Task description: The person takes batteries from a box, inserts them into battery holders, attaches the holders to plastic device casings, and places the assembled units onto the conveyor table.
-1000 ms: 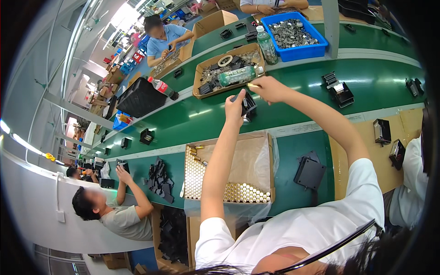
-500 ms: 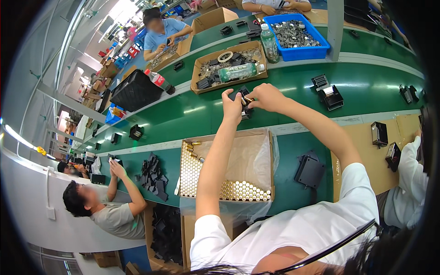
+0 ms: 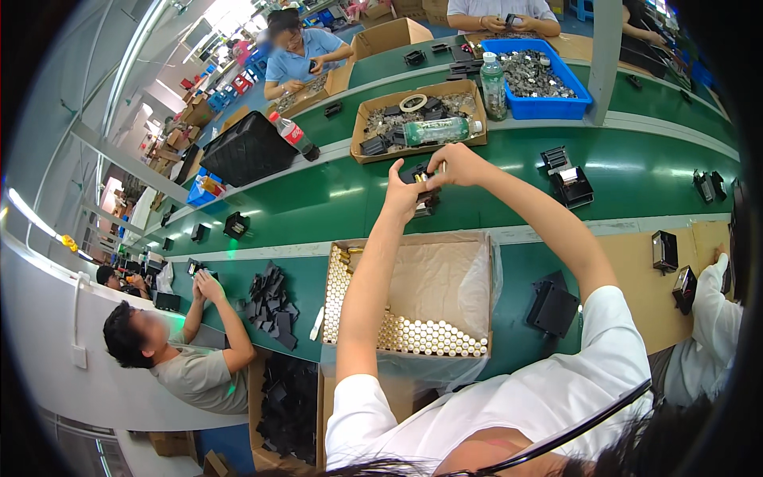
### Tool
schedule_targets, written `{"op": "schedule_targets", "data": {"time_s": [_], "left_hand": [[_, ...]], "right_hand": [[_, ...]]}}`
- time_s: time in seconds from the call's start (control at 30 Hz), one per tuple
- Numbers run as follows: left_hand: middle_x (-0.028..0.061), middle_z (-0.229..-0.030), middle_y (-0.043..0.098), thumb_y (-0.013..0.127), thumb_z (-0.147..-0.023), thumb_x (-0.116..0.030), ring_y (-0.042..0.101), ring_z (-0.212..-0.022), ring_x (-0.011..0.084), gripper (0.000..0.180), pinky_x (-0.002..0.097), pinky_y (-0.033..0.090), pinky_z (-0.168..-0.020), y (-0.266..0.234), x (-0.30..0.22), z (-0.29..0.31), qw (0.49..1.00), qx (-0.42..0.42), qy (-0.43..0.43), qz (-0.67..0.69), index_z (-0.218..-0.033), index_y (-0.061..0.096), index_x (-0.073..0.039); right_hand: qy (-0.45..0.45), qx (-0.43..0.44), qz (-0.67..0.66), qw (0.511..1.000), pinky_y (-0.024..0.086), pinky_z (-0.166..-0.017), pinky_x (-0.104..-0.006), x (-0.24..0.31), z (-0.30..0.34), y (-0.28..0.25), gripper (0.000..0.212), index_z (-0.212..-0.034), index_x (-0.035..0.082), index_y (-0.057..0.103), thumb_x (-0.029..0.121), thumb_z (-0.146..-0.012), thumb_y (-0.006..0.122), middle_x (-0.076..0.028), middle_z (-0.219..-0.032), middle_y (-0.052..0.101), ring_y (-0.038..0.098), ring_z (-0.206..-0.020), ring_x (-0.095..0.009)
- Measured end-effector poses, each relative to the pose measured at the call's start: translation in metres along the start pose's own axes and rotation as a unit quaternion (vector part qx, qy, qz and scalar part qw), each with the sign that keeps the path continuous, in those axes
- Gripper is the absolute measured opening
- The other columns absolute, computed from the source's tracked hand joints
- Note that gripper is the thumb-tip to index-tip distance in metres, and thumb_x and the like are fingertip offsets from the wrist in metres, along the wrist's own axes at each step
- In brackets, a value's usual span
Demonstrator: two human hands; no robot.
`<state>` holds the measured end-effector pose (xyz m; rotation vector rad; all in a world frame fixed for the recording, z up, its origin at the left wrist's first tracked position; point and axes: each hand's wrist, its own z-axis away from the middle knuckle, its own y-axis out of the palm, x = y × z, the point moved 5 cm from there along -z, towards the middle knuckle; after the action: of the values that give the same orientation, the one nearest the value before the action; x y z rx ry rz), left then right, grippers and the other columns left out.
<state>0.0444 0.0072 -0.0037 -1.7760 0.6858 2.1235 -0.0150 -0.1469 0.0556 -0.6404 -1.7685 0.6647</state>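
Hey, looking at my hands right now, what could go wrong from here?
The gold-coloured piece at the black casing in your left hand might slip out. Your left forearm crosses above the cardboard box, so dipping it could disturb the cylinders inside. The bottle lying on its side just beyond your hands could roll if bumped.

The case [image 3: 409,173] in hand is black, the belt [image 3: 318,211] green

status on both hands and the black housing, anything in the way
Left hand holding black housing; right hand at it, gold-coloured cylinder showing there. Hands hide part of housing. Cardboard tray just beyond, not visibly blocking.
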Motion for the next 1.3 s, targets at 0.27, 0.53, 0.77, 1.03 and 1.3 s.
{"op": "schedule_targets", "data": {"time_s": [0.27,0.53,0.77,1.03,1.3], "left_hand": [[0.0222,-0.126,0.052,0.065,-0.087,0.001,0.064,-0.096,0.0284,0.071,0.0399,0.059,-0.074,-0.029,-0.015,-0.012,0.998,-0.060,0.001,-0.002,-0.149,0.032,-0.014],[0.0221,-0.123,0.055,0.052,-0.093,-0.006,0.064,-0.097,0.0284,0.052,0.0381,0.058,-0.075,-0.056,-0.009,-0.010,0.994,-0.111,0.002,0.024,-0.143,0.038,-0.007],[0.0215,-0.121,0.056,0.053,-0.093,-0.006,0.064,-0.097,0.0277,0.048,0.0366,0.057,-0.073,-0.070,0.002,-0.017,0.991,-0.131,0.009,0.016,-0.139,0.041,-0.006],[0.0211,-0.118,0.057,0.053,-0.092,-0.003,0.064,-0.096,0.0270,0.045,0.0381,0.057,-0.073,-0.097,0.001,-0.012,0.989,-0.147,0.011,0.030,-0.135,0.043,-0.005],[0.0215,-0.116,0.058,0.055,-0.089,0.005,0.063,-0.093,0.0296,0.049,0.0439,0.058,-0.074,-0.106,-0.020,-0.028,0.984,-0.174,0.004,0.038,-0.136,0.043,-0.004]], "right_hand": [[-0.041,-0.059,-0.073,0.995,0.051,-0.064,-0.0315,-0.001,-0.039,0.011,0.017,-0.083,0.002,0.071,0.016,-0.078,0.080,-0.007,-0.075,0.070,0.062,-0.065,-0.019],[-0.051,0.000,0.007,0.999,0.053,-0.066,-0.0363,0.036,-0.053,0.015,0.012,-0.084,0.002,0.071,0.007,-0.074,0.069,-0.010,-0.076,0.070,0.065,-0.067,-0.025],[-0.048,0.051,0.170,0.983,0.054,-0.065,-0.0367,0.039,-0.057,0.040,0.020,-0.089,0.001,0.073,0.006,-0.071,0.067,-0.011,-0.078,0.071,0.064,-0.066,-0.028],[-0.068,-0.066,-0.018,0.995,0.054,-0.068,-0.0363,0.042,-0.068,0.057,0.017,-0.090,0.005,0.075,0.015,-0.078,0.067,-0.010,-0.082,0.070,0.064,-0.073,-0.029],[-0.263,-0.276,0.158,0.911,0.053,-0.080,-0.0368,0.051,-0.062,0.090,0.018,-0.096,0.008,0.075,0.018,-0.088,0.063,-0.009,-0.101,0.069,0.061,-0.094,-0.031]]}}
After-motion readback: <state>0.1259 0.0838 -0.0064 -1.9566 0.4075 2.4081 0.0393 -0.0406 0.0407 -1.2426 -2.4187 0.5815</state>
